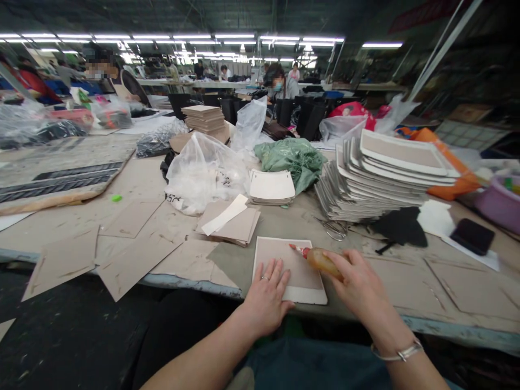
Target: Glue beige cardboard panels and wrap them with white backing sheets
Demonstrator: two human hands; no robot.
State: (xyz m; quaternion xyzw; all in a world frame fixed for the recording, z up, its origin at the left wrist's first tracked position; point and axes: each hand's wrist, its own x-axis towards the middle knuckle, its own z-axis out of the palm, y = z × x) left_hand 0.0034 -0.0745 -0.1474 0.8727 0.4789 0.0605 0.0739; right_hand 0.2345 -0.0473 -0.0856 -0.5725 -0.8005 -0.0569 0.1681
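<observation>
A flat panel (300, 276), beige in the middle with a white border, lies on the worktable in front of me. My left hand (268, 295) rests flat on its left part, fingers extended, a ring on one of them. In my right hand (355, 281) is an amber squeeze bottle (324, 264) with a red and white nozzle. The bottle is tilted, its tip pointing left above or against the panel's upper part; I cannot tell whether it touches. Just behind the panel lies a small stack of beige boards (244, 227) with a white strip (225, 215) across it.
A tall, leaning stack of bordered panels (365, 179) stands at the right, scissors (335, 230) beside it. Behind the boards are a smaller white stack (272, 187), a clear plastic bag (203, 173) and a green bag (290, 157). Loose boards (138, 260) overhang the front edge. Co-workers sit farther back.
</observation>
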